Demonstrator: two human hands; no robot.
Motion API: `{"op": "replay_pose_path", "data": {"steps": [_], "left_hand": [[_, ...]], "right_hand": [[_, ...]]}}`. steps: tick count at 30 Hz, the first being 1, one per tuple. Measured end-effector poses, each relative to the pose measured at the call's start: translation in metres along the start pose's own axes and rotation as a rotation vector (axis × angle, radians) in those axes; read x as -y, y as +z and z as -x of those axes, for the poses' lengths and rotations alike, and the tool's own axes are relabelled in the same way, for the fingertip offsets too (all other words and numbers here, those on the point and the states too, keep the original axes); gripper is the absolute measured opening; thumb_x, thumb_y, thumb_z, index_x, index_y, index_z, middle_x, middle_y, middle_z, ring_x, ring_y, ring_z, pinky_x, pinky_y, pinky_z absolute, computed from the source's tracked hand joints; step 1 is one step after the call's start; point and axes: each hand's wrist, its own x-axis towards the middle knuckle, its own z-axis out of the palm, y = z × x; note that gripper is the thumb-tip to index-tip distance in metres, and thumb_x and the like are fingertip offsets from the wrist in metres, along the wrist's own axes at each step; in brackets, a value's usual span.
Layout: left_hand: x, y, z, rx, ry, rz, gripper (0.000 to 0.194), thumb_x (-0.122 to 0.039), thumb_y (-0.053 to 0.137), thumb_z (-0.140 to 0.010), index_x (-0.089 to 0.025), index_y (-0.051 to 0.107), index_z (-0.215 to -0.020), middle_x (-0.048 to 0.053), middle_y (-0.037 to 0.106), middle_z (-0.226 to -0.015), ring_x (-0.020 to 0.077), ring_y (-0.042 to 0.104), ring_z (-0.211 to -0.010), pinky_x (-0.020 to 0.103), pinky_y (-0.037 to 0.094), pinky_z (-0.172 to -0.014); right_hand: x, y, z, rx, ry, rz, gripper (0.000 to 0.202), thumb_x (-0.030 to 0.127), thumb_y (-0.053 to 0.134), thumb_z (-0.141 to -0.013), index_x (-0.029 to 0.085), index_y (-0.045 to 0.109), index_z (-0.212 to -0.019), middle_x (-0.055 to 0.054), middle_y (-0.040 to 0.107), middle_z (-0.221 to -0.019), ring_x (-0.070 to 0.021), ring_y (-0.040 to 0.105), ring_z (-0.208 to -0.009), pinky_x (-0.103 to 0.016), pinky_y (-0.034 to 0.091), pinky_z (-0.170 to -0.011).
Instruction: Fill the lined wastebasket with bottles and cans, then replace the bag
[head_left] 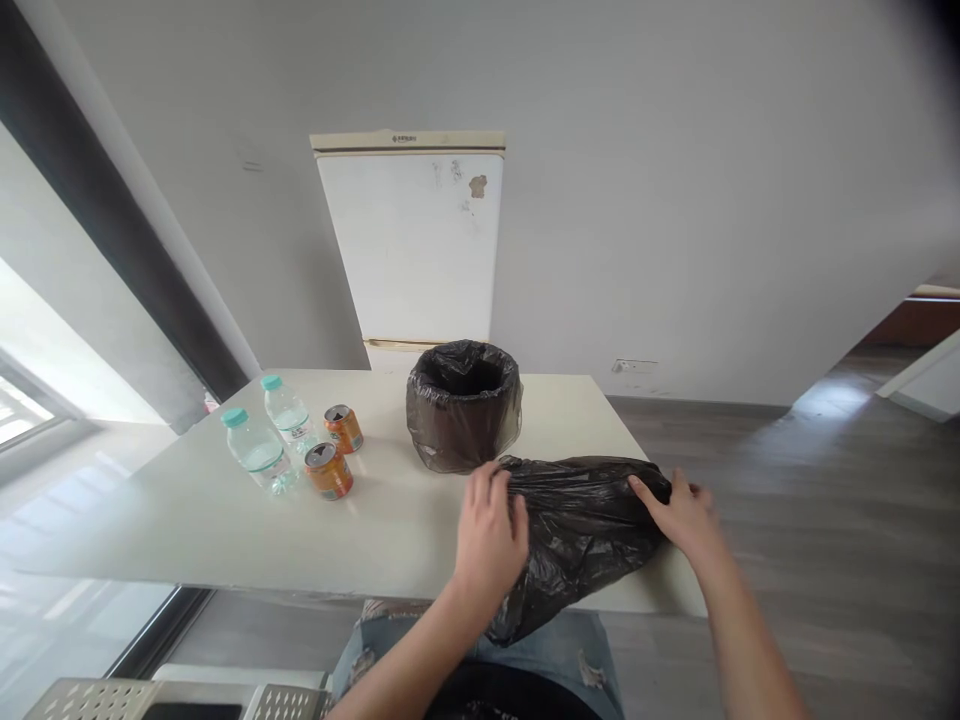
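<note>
A black plastic bag (577,530) lies crumpled across the right part of the white table, its lower end hanging over the front edge. My left hand (491,530) has its fingers curled on the bag's left end. At the bag's right end, my right hand (681,510) holds the plastic between thumb and fingers. Behind the bag stands a round bin (465,430) lined with another black bag, its mouth open upward.
Two clear bottles with teal caps (259,450) (289,412) stand upright at the table's left, beside two orange cans (328,472) (343,430). A white fridge (420,240) is behind the table (375,550). Perforated plastic (94,700) shows at lower left.
</note>
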Motion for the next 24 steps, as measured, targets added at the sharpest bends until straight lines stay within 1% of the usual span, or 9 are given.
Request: {"op": "replay_pose_path", "data": {"steps": [2,3,4,6,9,13,17,20,24], "left_hand": [[-0.02,0.007,0.006,0.143,0.163,-0.002,0.046,-0.035,0.045,-0.105,-0.012,0.052,-0.145,0.018,0.049,-0.157,0.0325,0.043,-0.149,0.051,0.038,-0.124],[-0.027,0.015,0.007,0.22,0.235,-0.007,0.056,-0.042,0.046,-0.105,-0.009,0.049,-0.15,0.019,0.044,-0.163,0.0337,0.037,-0.153,0.051,0.034,-0.127],[-0.032,0.024,0.007,0.293,0.296,-0.018,0.067,-0.05,0.046,-0.104,-0.006,0.043,-0.155,0.02,0.038,-0.167,0.0349,0.03,-0.157,0.051,0.029,-0.13],[-0.033,0.046,0.0,0.406,0.359,-0.06,0.091,-0.067,0.042,-0.101,0.0,0.032,-0.161,0.024,0.025,-0.172,0.038,0.018,-0.161,0.053,0.022,-0.132],[-0.02,0.073,-0.02,0.515,0.381,-0.143,0.112,-0.082,0.036,-0.094,0.006,0.025,-0.163,0.027,0.015,-0.173,0.0426,0.008,-0.162,0.059,0.013,-0.132],[0.012,0.087,-0.038,0.638,0.338,-0.191,0.118,-0.087,0.028,-0.092,0.005,0.022,-0.165,0.027,0.014,-0.172,0.044,0.006,-0.162,0.063,0.008,-0.131],[0.041,0.086,-0.033,0.679,0.28,-0.157,0.115,-0.087,0.023,-0.092,0.001,0.021,-0.166,0.023,0.015,-0.174,0.0407,0.008,-0.163,0.06,0.01,-0.131],[0.053,0.083,-0.028,0.668,0.303,-0.144,0.111,-0.085,0.022,-0.095,-0.001,0.02,-0.167,0.02,0.015,-0.174,0.0361,0.009,-0.163,0.055,0.008,-0.133],[0.058,0.081,-0.029,0.673,0.331,-0.161,0.108,-0.083,0.023,-0.096,-0.002,0.021,-0.167,0.021,0.015,-0.174,0.0358,0.01,-0.163,0.055,0.008,-0.133]], "right_hand": [[0.015,-0.006,0.006,-0.191,-0.085,0.086,0.089,0.071,0.044,-0.096,0.007,0.044,-0.157,-0.034,0.042,-0.157,-0.0577,0.033,-0.148,-0.079,0.033,-0.111],[0.023,-0.007,0.007,-0.231,-0.217,0.09,0.079,0.063,0.04,-0.1,0.01,0.043,-0.159,-0.029,0.041,-0.161,-0.0532,0.029,-0.152,-0.077,0.029,-0.116],[0.03,-0.007,0.007,-0.196,-0.389,0.082,0.07,0.056,0.037,-0.104,0.014,0.043,-0.16,-0.024,0.042,-0.163,-0.0474,0.029,-0.155,-0.072,0.029,-0.12],[0.04,0.001,0.004,0.005,-0.702,0.073,0.059,0.048,0.032,-0.108,0.025,0.044,-0.161,-0.012,0.043,-0.165,-0.0367,0.031,-0.157,-0.063,0.03,-0.125],[0.046,0.022,0.002,0.28,-0.891,0.139,0.057,0.049,0.03,-0.109,0.037,0.034,-0.165,0.0,0.033,-0.172,-0.0298,0.026,-0.16,-0.059,0.027,-0.128],[0.04,0.05,0.005,0.414,-0.831,0.205,0.063,0.058,0.026,-0.109,0.037,0.026,-0.168,0.001,0.023,-0.174,-0.0295,0.019,-0.162,-0.06,0.023,-0.129],[0.028,0.057,0.003,0.483,-0.702,0.203,0.07,0.065,0.022,-0.106,0.032,0.029,-0.168,-0.001,0.022,-0.174,-0.0294,0.018,-0.162,-0.058,0.022,-0.13],[0.021,0.055,-0.002,0.5,-0.657,0.178,0.074,0.069,0.022,-0.105,0.03,0.031,-0.167,-0.002,0.02,-0.175,-0.0293,0.016,-0.162,-0.056,0.02,-0.131],[0.019,0.056,-0.003,0.491,-0.613,0.145,0.077,0.072,0.025,-0.103,0.029,0.034,-0.166,-0.004,0.019,-0.175,-0.0292,0.016,-0.162,-0.054,0.019,-0.132]]}}
